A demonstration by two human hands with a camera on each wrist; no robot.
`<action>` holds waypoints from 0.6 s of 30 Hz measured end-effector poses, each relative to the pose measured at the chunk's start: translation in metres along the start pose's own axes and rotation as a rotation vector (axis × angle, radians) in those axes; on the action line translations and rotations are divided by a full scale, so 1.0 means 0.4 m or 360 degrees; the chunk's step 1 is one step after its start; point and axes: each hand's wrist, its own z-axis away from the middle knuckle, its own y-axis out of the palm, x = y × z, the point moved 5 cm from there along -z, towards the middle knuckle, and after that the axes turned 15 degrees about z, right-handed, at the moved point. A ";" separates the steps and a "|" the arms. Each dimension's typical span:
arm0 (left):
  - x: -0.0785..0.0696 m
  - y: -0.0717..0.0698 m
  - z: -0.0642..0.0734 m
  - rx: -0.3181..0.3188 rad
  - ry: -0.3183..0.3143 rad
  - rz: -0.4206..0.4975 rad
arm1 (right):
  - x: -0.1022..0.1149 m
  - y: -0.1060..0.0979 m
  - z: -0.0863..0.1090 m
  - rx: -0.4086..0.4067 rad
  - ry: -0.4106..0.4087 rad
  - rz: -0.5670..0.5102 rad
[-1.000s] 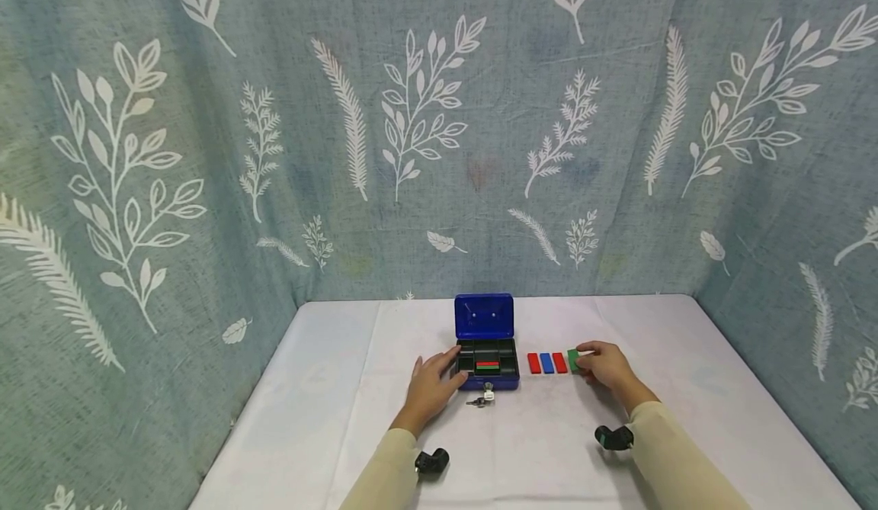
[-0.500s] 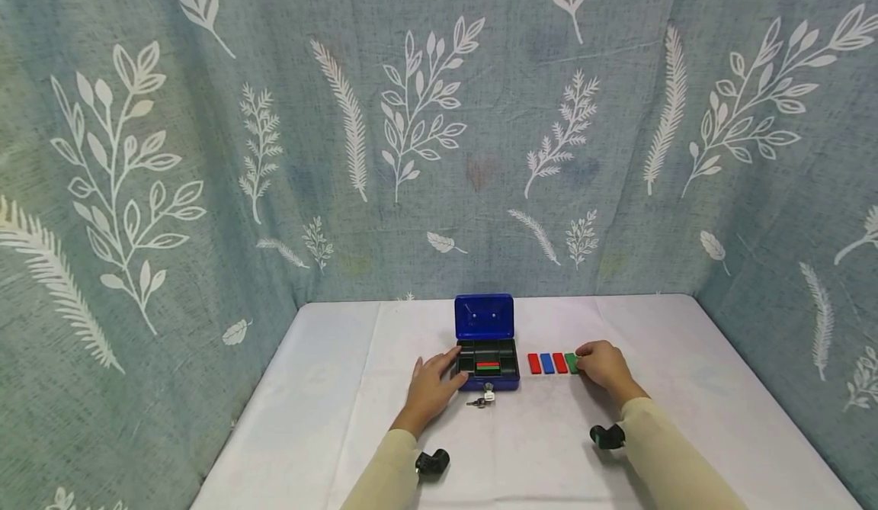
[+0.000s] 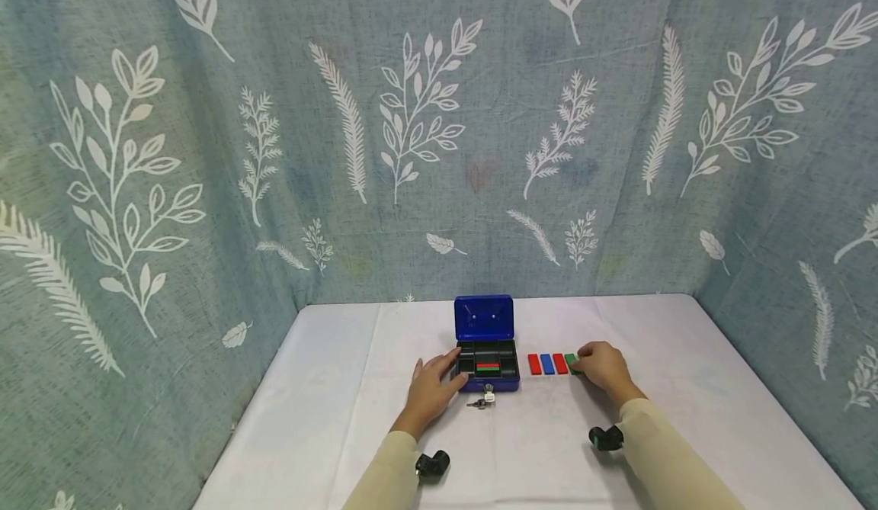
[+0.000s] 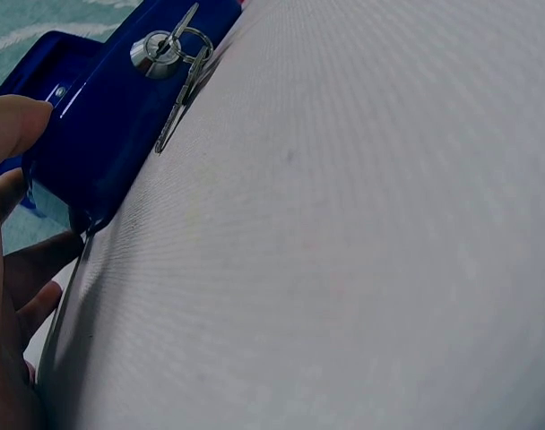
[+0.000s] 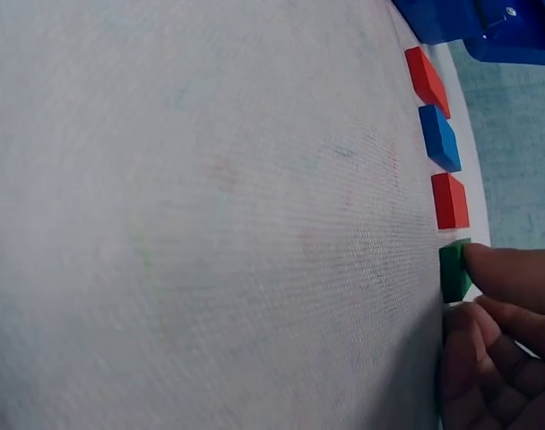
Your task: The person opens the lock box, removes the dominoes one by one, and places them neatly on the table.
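A blue cash box (image 3: 504, 382) stands with its lid up, a black tray inside. My left hand (image 3: 430, 386) rests at its left side, fingers relaxed, thumb at the front rim in the left wrist view. A red block and a green block (image 3: 488, 368) lie in the tray's middle. Right of the box, a row holds a red block (image 3: 534, 364), a blue block (image 3: 546, 364), another red block (image 3: 559, 363) and a green block (image 5: 454, 271). My right hand (image 3: 604, 365) pinches that last block, thumb on its face; its fingers partly hide it.
Keys (image 4: 176, 98) hang from the lock on the box's front. White cloth covers the table (image 3: 535, 449), with a leaf-patterned curtain (image 3: 480, 251) behind it. Beneath the right fingers a dark greenish edge (image 5: 440, 385) shows; I cannot tell what it is.
My right hand has moved slightly left, and the green block now stands closer to the red one in the row. My left hand has stayed on the box.
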 end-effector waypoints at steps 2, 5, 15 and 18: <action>0.000 0.000 -0.001 -0.0001 -0.0002 0.0003 | 0.000 0.000 0.000 -0.0010 0.0011 -0.0005; 0.001 -0.001 -0.002 -0.0002 -0.0009 0.0008 | 0.000 0.001 0.002 -0.0005 0.0024 -0.0023; -0.001 -0.002 0.000 -0.0001 -0.0015 0.0001 | -0.005 0.010 0.000 0.0013 0.0044 -0.0101; -0.003 -0.003 0.001 -0.0001 -0.0012 0.0001 | -0.007 0.011 0.000 0.0022 0.0051 -0.0128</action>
